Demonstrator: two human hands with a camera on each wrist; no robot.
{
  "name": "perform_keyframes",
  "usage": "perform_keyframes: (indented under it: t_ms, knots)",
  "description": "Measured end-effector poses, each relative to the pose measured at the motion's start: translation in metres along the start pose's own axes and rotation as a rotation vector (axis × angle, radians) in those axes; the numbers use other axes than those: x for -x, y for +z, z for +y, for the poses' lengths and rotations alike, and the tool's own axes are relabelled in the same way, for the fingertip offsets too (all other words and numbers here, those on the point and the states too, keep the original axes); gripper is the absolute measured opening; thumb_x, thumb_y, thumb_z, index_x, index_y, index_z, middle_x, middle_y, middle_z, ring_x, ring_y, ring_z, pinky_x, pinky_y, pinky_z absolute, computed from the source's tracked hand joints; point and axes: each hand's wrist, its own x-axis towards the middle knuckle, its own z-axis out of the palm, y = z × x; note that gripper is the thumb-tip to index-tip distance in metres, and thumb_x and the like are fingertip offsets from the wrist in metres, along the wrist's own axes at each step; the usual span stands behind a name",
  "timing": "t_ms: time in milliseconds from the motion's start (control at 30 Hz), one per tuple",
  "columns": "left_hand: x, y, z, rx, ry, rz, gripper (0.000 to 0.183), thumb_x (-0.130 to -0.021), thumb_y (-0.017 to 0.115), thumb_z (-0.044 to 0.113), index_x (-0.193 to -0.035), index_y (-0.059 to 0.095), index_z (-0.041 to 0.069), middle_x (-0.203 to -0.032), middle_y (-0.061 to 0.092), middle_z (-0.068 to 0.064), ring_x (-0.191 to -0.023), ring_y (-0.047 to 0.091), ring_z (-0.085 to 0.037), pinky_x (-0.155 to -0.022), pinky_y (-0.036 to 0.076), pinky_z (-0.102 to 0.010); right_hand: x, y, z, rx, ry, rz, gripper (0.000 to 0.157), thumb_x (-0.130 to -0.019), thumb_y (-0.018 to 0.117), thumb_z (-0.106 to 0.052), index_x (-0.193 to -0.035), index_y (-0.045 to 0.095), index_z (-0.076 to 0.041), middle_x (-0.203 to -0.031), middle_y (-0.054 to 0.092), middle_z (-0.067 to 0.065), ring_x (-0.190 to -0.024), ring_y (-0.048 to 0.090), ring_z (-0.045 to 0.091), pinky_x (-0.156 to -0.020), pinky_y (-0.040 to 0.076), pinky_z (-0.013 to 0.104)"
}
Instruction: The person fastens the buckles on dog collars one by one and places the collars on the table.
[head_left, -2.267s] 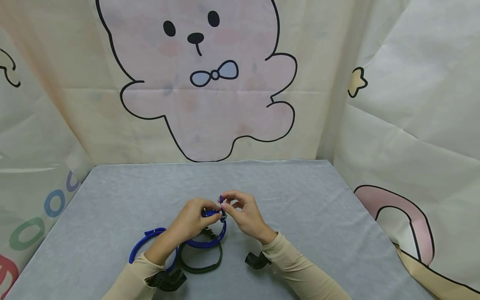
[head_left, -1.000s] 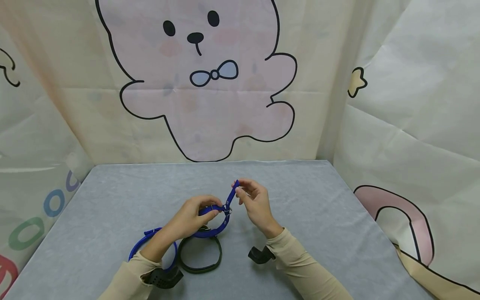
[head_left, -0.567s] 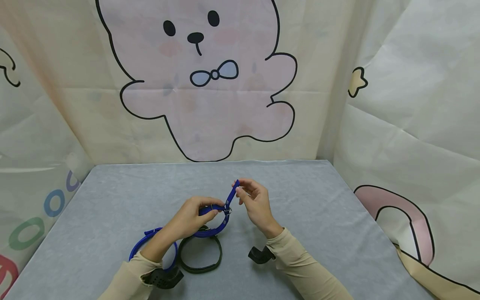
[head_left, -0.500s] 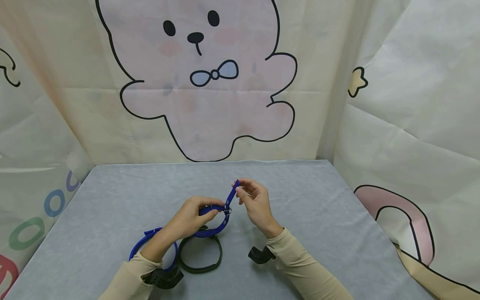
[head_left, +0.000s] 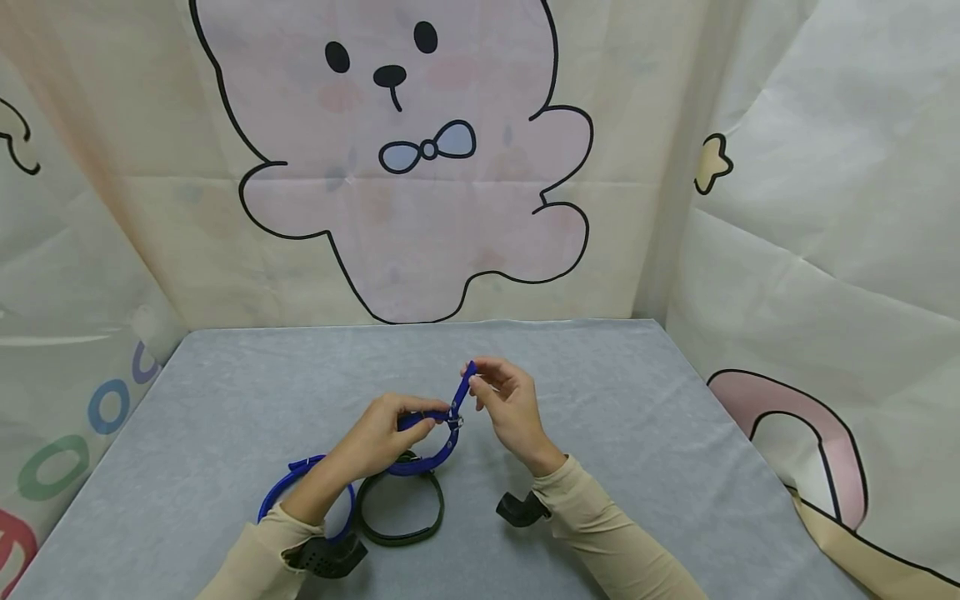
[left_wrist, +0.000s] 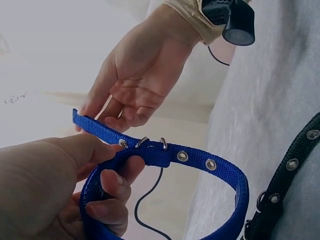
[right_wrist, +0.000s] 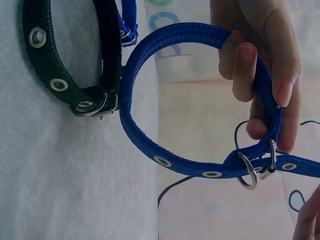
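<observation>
A blue webbing pet collar (right_wrist: 132,112) with metal eyelets forms a loop in front of me. Its strap passes through a metal buckle (right_wrist: 270,162) beside a D-ring (right_wrist: 248,172). My left hand (head_left: 378,433) grips the collar close behind the buckle, thumb on one side and fingers on the other. Between thumb and fingertips, my right hand (head_left: 510,408) pinches the free strap end (left_wrist: 92,125), which slants up and away from the buckle. Beneath the loop lies a dark green collar (head_left: 401,542), fastened in a ring on the table.
Another blue collar (head_left: 272,497) lies on the grey cloth-covered table (head_left: 600,400), partly hidden by the left forearm. Black wrist cameras (head_left: 522,510) sit at both cuffs. Printed curtains (head_left: 480,233) enclose the back and sides.
Earlier, both hands were close together at the buckle. The right hand has since drawn the strap end up and to the right, lengthening the free end. In the last half second both hands stay nearly still.
</observation>
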Motion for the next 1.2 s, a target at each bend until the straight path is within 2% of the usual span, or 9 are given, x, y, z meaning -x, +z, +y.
perform_keyframes:
  t_ms: [200,400,500,733,800,900,1033,1200]
  knots:
    - [-0.0003,0.0006,-0.0008,0.004,0.019,-0.007,0.030,-0.101,0.060,0.011,-0.130,0.070,0.010,-0.119,0.074,-0.011,-0.045,0.031,-0.001,-0.048,0.037,-0.022,0.0020,-0.0002,0.0002,0.011,-0.029,-0.051,0.023,-0.100,0.058,0.001,-0.118,0.061,0.014,-0.111,0.066,0.031,-0.088,0.062,0.008,-0.064,0.051,0.022]
    - [-0.0004,0.0021,0.0004,0.008,0.005,-0.011,0.031,-0.101,0.059,0.010,-0.130,0.069,0.012,-0.113,0.075,-0.007,-0.044,0.033,-0.002,-0.046,0.036,-0.020,0.0039,-0.0009,0.0005,0.028,-0.056,-0.098,0.023,-0.100,0.058,-0.001,-0.119,0.061,0.013,-0.112,0.063,0.038,-0.094,0.063,0.006,-0.065,0.053,0.023]
    - [-0.0003,0.0024,0.0010,0.003,0.009,-0.011,0.031,-0.101,0.059,0.009,-0.131,0.069,0.013,-0.111,0.075,-0.007,-0.043,0.034,-0.002,-0.046,0.037,-0.020,0.0039,-0.0013,-0.0004,0.037,-0.038,-0.126,0.025,-0.101,0.059,-0.004,-0.120,0.063,0.012,-0.114,0.065,0.036,-0.097,0.063,0.005,-0.068,0.054,0.023]
    - [0.0012,0.0012,0.0009,-0.012,0.009,0.029,0.030,-0.101,0.060,0.011,-0.130,0.069,0.010,-0.119,0.074,-0.012,-0.049,0.037,-0.002,-0.052,0.040,-0.022,0.0021,-0.0042,0.0053,0.142,-0.002,-0.232,0.024,-0.101,0.060,-0.004,-0.122,0.068,0.005,-0.115,0.069,0.028,-0.101,0.063,0.006,-0.078,0.058,0.030]
    - [0.0015,0.0007,0.0002,-0.011,0.009,0.034,0.030,-0.101,0.061,0.011,-0.129,0.069,0.009,-0.120,0.074,-0.012,-0.053,0.042,-0.002,-0.053,0.041,-0.022,0.0021,-0.0039,0.0062,0.176,-0.007,-0.237,0.024,-0.100,0.060,-0.004,-0.122,0.068,0.005,-0.114,0.071,0.025,-0.102,0.064,0.009,-0.080,0.058,0.031]
    - [0.0011,0.0005,-0.0004,-0.007,0.023,0.026,0.029,-0.101,0.060,0.011,-0.128,0.070,0.008,-0.120,0.074,-0.012,-0.054,0.043,-0.001,-0.054,0.042,-0.022,0.0029,-0.0028,0.0060,0.222,-0.007,-0.232,0.025,-0.100,0.061,-0.004,-0.122,0.068,0.004,-0.114,0.072,0.023,-0.104,0.065,0.018,-0.080,0.057,0.030]
    - [0.0002,0.0004,-0.0007,-0.003,0.035,0.013,0.028,-0.101,0.059,0.010,-0.128,0.070,0.008,-0.116,0.074,-0.012,-0.049,0.036,-0.001,-0.053,0.040,-0.022,0.0040,-0.0015,0.0054,0.263,0.004,-0.231,0.026,-0.099,0.062,-0.003,-0.124,0.068,0.002,-0.116,0.072,0.021,-0.106,0.064,0.028,-0.081,0.055,0.029]
    - [0.0004,0.0007,-0.0005,-0.013,0.040,0.015,0.028,-0.101,0.060,0.009,-0.126,0.071,0.008,-0.120,0.074,-0.013,-0.056,0.043,-0.004,-0.059,0.044,-0.023,0.0040,-0.0011,0.0069,0.283,0.009,-0.246,0.026,-0.100,0.062,-0.006,-0.124,0.069,0.000,-0.118,0.072,0.020,-0.105,0.064,0.023,-0.082,0.055,0.030]
